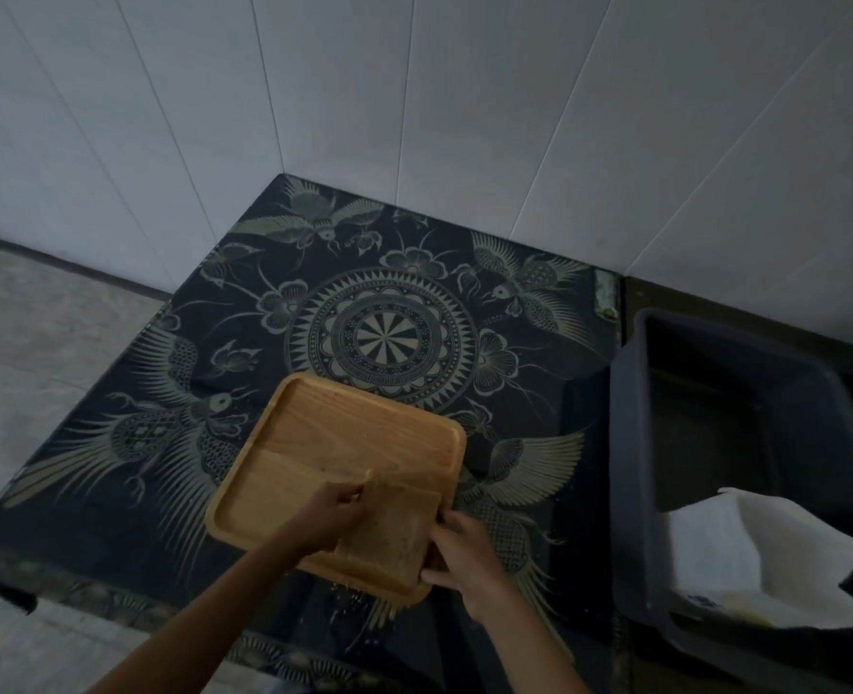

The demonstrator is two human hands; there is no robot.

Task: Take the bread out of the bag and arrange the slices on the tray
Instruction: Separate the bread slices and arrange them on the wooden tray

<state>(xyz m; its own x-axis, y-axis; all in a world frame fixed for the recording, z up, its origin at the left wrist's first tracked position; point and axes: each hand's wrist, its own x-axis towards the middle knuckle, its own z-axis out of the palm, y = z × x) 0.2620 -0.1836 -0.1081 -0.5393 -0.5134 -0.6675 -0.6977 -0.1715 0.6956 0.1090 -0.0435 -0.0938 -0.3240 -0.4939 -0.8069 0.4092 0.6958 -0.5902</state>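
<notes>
Both hands, left hand [327, 513] and right hand [457, 548], pinching one bread slice [389, 535] over the tray [314, 433] (near corner overhanging the desk [114, 493]): pressing could tip it.

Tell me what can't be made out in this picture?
- Bread: how many slices lie stacked; the hands, left and right, cover its edges, and the light is dim.
- Tray: its near corner, hidden under bread and hands.
- White bag in the grey bin: whether bread remains inside; its folds hide that.
- Bin: right side cut off by the frame edge.
</notes>
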